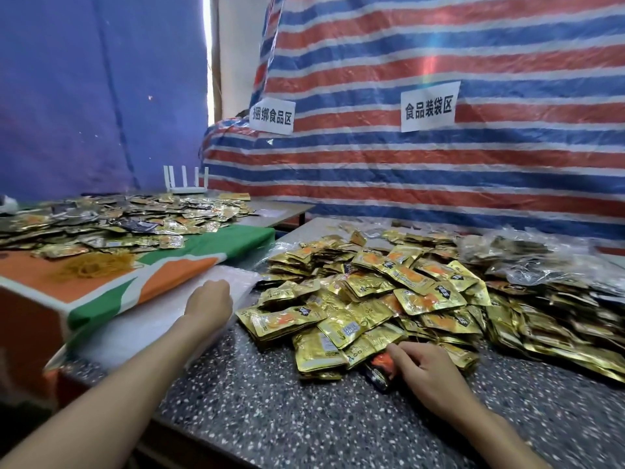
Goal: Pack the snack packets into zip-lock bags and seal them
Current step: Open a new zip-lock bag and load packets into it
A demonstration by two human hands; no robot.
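Gold snack packets (pixel 372 299), too many to count, lie heaped right of centre on the speckled counter (pixel 270 401). At the heap's near edge, the right hand (pixel 427 370) curls its fingers (pixel 400 350) on one dark-and-orange packet (pixel 380 365). The left hand (pixel 209 301) rests on a stack of clear zip-lock bags (pixel 135 330) at the left; I cannot tell how its fingers lie. Two paper signs (pixel 427 108) hang far behind.

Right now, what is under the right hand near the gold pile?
A dark packet with orange print lies there, the right hand curled round it, beside the gold packets on the speckled table. The hand covers its right end; anything beneath is hidden.
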